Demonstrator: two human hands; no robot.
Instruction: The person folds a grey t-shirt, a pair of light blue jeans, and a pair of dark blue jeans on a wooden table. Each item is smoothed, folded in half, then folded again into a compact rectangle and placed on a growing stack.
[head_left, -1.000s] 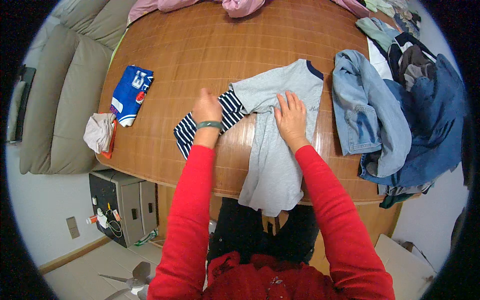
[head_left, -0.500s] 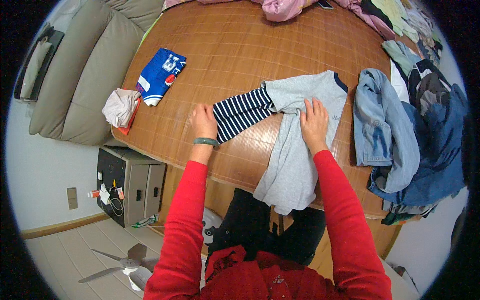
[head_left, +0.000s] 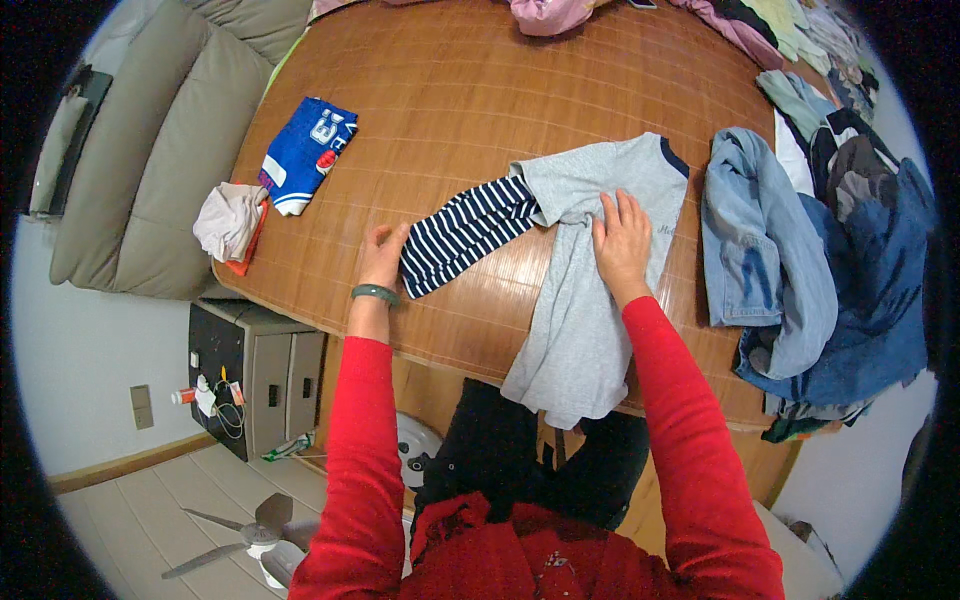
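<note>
A grey shirt (head_left: 580,290) with a navy neckband and a navy-and-white striped sleeve (head_left: 470,230) lies on a brown woven mat (head_left: 470,100). Its neck points to the far right; the hem hangs over the near edge. The sleeve stretches out to the left. Flat on the shirt's upper body rests my right hand (head_left: 624,240), fingers spread. My left hand (head_left: 380,262), wearing a green bangle, is right beside the sleeve's cuff, with thumb and fingers apart. Whether it still touches the cuff is hard to tell.
On the left lie a folded blue garment (head_left: 308,155) and a pale bundled cloth (head_left: 228,222) over something orange. A denim garment (head_left: 755,240) and a heap of dark clothes (head_left: 880,270) sit on the right. Pink fabric (head_left: 550,15) is at the far edge; a cabinet (head_left: 270,380) stands lower left.
My left hand has shifted left, its fingers loosening, and the striped sleeve extends a little farther left. My right hand stays on the shirt. The whole view has shifted slightly.
</note>
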